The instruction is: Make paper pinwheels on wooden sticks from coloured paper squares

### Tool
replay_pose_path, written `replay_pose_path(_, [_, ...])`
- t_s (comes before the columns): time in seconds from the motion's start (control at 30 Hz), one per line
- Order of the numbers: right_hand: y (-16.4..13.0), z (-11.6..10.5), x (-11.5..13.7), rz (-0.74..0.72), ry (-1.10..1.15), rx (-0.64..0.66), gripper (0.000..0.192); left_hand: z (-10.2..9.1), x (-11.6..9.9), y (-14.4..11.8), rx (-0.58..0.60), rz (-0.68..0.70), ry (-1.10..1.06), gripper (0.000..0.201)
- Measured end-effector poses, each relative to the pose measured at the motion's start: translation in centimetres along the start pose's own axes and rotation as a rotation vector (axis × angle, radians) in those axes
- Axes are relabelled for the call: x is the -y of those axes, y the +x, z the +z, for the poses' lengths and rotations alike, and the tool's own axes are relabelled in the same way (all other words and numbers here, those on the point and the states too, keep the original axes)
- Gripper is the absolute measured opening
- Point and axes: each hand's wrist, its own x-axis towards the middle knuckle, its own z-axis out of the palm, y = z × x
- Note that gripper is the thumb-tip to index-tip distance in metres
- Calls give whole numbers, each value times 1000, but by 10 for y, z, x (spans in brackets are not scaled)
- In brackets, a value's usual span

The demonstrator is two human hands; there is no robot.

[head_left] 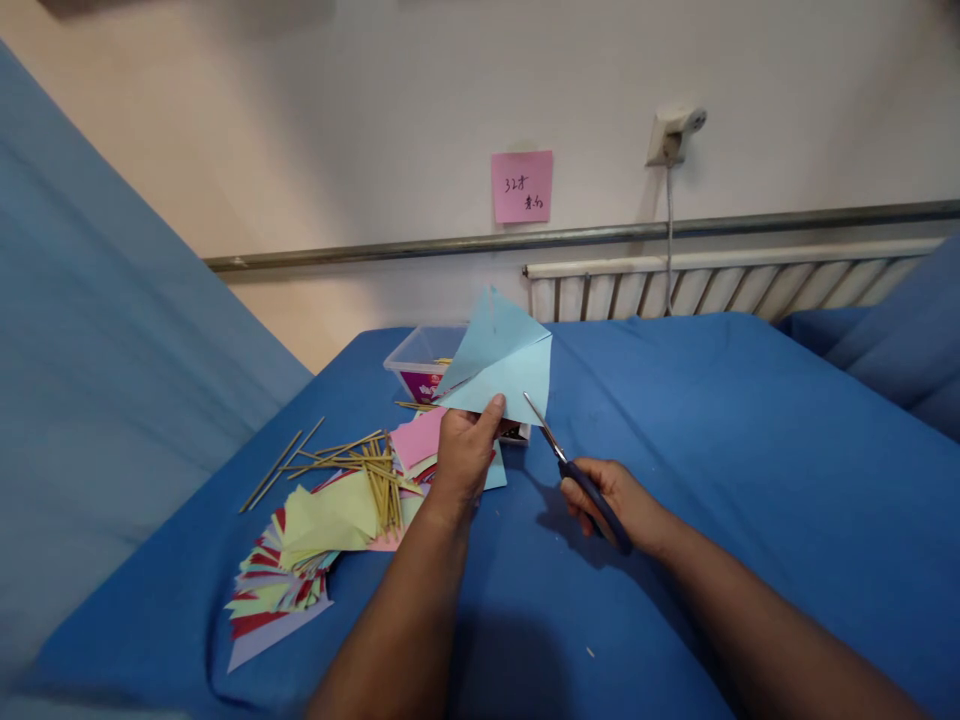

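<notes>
My left hand (465,450) pinches the lower edge of a folded light-blue paper sheet (501,362) and holds it up above the blue cloth-covered table (712,430). My right hand (611,500) grips blue-handled scissors (570,465); their blades point up and left, and the tip lies just below the paper's lower right edge. Whether the blades touch the paper I cannot tell.
A clear plastic box (420,360) stands behind the paper. Thin wooden sticks (352,460) and a spread pile of coloured paper sheets (300,570) lie left of my left arm. A pink note (522,186), a wall socket (671,130) and a radiator (735,280) are behind.
</notes>
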Motion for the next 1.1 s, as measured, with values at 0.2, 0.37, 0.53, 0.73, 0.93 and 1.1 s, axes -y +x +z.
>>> replay_pose_path(0.2, [-3, -1, 2, -42, -49, 4, 37, -4, 2, 0, 8, -27, 61, 31])
replay_pose_path(0.37, [-4, 0, 7, -15, -51, -33, 34, -4, 4, -2, 58, -34, 76, 36])
replay_pose_path(0.53, [-5, 1, 9, -13, -30, -39, 33, -3, 3, -3, 82, -15, 79, 36])
replay_pose_path(0.73, [-4, 2, 6, -26, 16, -37, 36, -4, 2, -2, 43, -14, 140, 31])
replay_pose_path(0.93, [-1, 3, 0, -5, 32, -22, 33, -4, 3, -2, 49, -34, 107, 35])
replay_pose_path(1.1, [-1, 5, 1, 9, 58, -21, 32, -4, 3, -2, 52, -20, 104, 35])
